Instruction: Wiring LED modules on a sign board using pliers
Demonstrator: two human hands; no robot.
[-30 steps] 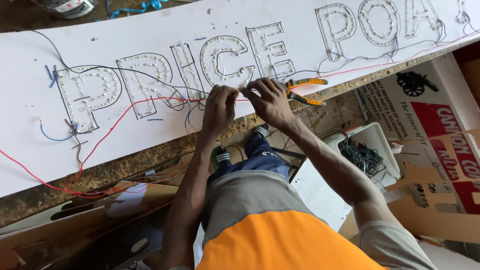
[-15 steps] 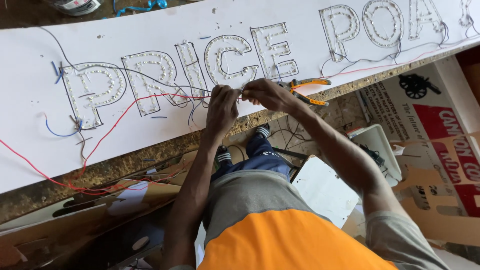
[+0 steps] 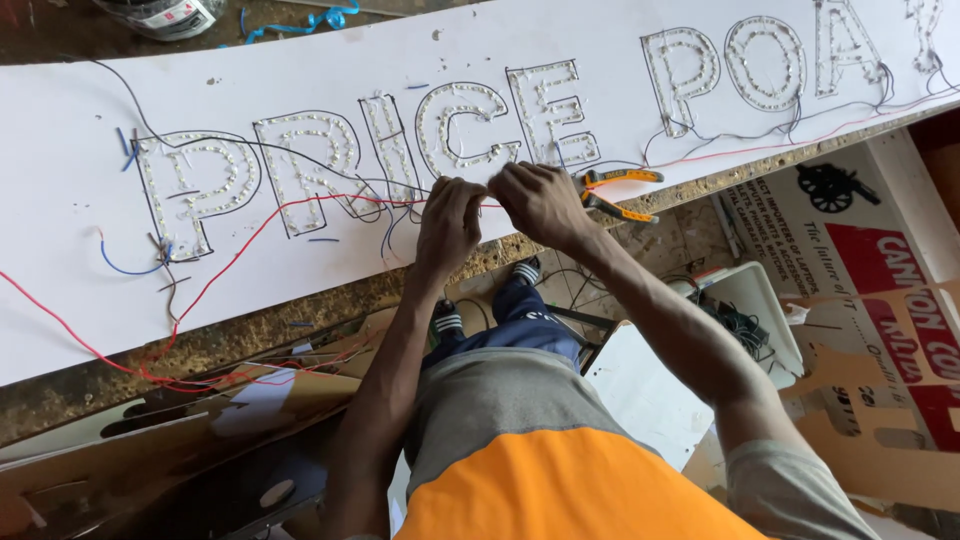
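Left hand (image 3: 447,222) and right hand (image 3: 540,203) close together at near edge of long white sign board (image 3: 300,270). Fingers of both curled tight, pinching thin red wire (image 3: 330,203) between them. Wire trails left from left hand, across outlined letters studded with small bulbs (image 3: 455,125). Orange-handled pliers (image 3: 615,192) lie just right of right hand, untouched. Rough wooden bench edge (image 3: 250,335) below.

daylit rough wooden bench (image 3: 560,240), cardboard sheets (image 3: 880,440) on the floor below.
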